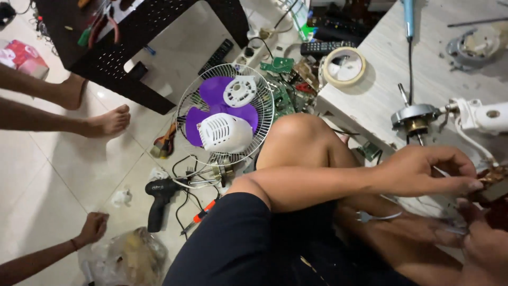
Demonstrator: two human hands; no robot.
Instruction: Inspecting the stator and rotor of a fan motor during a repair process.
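Copper-wound motor part [495,182] at right edge, pinched by left hand [428,172] fingertips, right hand [484,249] loosely curled beneath; fan [225,114] at centre dismantled

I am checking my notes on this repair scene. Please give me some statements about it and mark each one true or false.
1. The fan on the floor has purple blades behind its wire guard. True.
2. The left hand rests on the black drill. False: the black drill lies on the floor tiles, apart from both hands; the left hand's fingers pinch a small brown part at the table edge.
3. A roll of tape lies on the pale table. True.
4. The right hand holds the tape roll. False: it is below the brown part, far from the roll.
5. Another person's bare feet stand on the tiles. True.
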